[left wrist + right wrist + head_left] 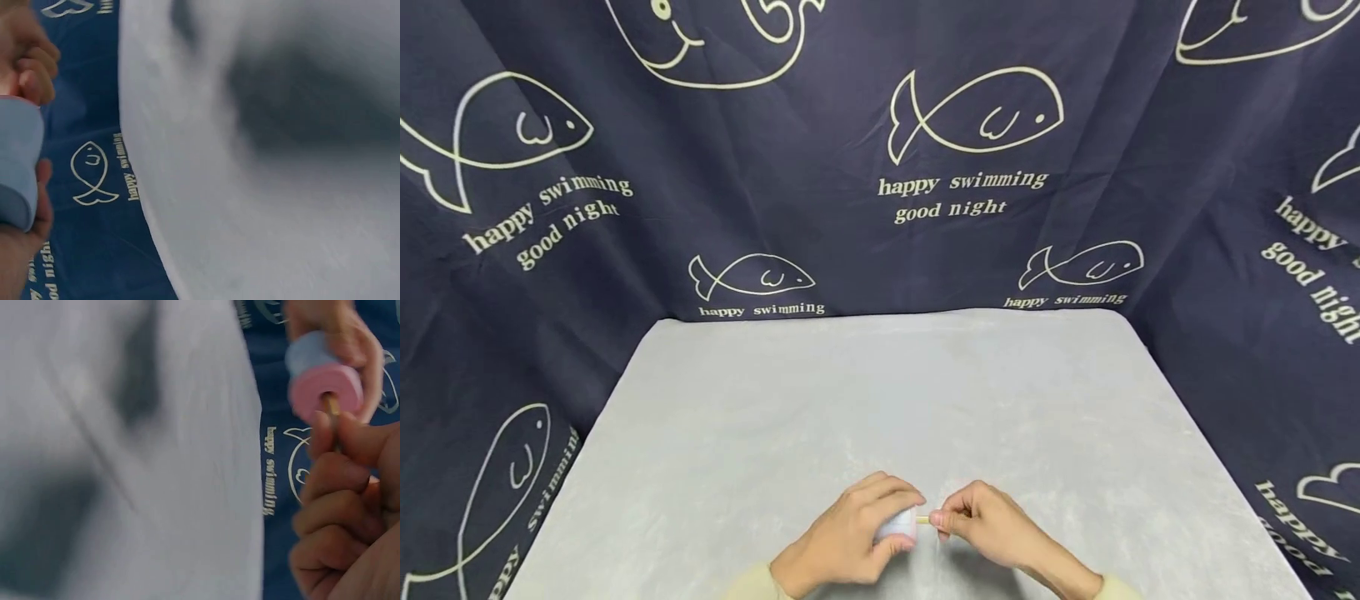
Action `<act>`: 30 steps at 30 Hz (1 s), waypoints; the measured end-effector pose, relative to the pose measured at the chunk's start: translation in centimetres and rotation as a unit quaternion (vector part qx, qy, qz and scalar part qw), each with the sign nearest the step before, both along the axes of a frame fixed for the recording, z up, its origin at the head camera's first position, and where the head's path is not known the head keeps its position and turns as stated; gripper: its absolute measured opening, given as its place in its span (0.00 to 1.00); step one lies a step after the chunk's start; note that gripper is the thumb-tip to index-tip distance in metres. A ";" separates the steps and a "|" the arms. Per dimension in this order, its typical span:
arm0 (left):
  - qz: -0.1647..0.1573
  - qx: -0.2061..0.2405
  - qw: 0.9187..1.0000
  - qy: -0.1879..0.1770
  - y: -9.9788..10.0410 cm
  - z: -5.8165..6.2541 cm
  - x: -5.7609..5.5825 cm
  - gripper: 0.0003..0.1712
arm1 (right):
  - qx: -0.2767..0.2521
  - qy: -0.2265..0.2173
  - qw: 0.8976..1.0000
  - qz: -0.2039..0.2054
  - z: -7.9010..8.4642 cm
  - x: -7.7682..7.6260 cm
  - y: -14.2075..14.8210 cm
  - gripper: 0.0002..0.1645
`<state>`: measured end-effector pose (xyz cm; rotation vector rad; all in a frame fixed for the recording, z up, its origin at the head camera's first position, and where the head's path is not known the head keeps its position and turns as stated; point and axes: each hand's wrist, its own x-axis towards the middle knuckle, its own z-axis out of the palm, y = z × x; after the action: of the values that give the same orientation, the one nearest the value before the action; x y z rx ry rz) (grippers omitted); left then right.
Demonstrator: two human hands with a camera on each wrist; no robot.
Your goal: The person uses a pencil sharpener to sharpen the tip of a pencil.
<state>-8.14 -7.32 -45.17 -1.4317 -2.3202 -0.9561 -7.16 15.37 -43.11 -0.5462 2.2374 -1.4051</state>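
Note:
My left hand point(853, 533) grips a light blue pencil sharpener point(895, 525), thumb on the near side and fingers over the far side. Its pink end point(308, 394), with a round hole in the middle, faces my right hand point(988, 523). Between thumb and curled fingers, the right hand pinches a thin yellow pencil point(922, 520). In the right wrist view the pencil point(332, 406) enters the hole, so its tip is hidden inside. The left wrist view catches the smooth blue body of the sharpener point(19, 156) at its left edge.
Both hands are over the front part of a table covered with a pale grey cloth point(880, 400). A dark blue curtain point(850, 225) with fish drawings and lettering hangs behind the table and along both sides.

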 end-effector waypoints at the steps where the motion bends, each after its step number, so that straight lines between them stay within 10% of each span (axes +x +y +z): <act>1: -0.002 -0.007 0.999 0.037 0.1 -0.1 0.0 0.19 | -0.020 -0.045 0.999 0.008 -0.1 -0.1 0.1 0.22; 4: -0.004 -0.022 0.993 0.113 0.1 -0.5 0.1 0.22 | -0.053 -0.110 0.992 0.021 -0.6 0.0 0.3 0.24; 9: -0.006 -0.040 0.995 0.090 -0.3 -1.0 0.4 0.22 | -0.017 -0.091 0.996 -0.001 -1.2 0.7 0.2 0.20; 15: 0.019 -0.045 0.999 -0.010 -0.9 -0.2 0.0 0.20 | 0.007 0.121 0.992 -0.039 -1.7 1.4 -0.2 0.05; 18: 0.030 -0.034 0.992 -0.121 -1.0 0.5 -0.3 0.18 | 0.029 0.307 0.949 -0.067 -2.3 1.5 -0.4 0.07; 22: 0.032 -0.012 0.957 -0.287 -1.1 1.3 -0.6 0.16 | 0.066 0.491 0.864 -0.093 -3.0 1.2 -0.5 0.02; 25: 0.028 -0.001 0.931 -0.363 -1.0 1.7 -0.7 0.16 | 0.056 0.563 0.819 -0.096 -3.1 1.0 -0.5 0.12; 30: -0.010 0.033 0.914 -0.403 -0.9 1.7 -0.9 0.15 | 0.032 0.637 0.761 -0.119 -2.8 0.6 -1.0 0.20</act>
<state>-9.04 -8.17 -43.50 -1.1553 -2.7463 -1.8942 -6.59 14.41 -45.89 -1.6077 3.4475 -1.1308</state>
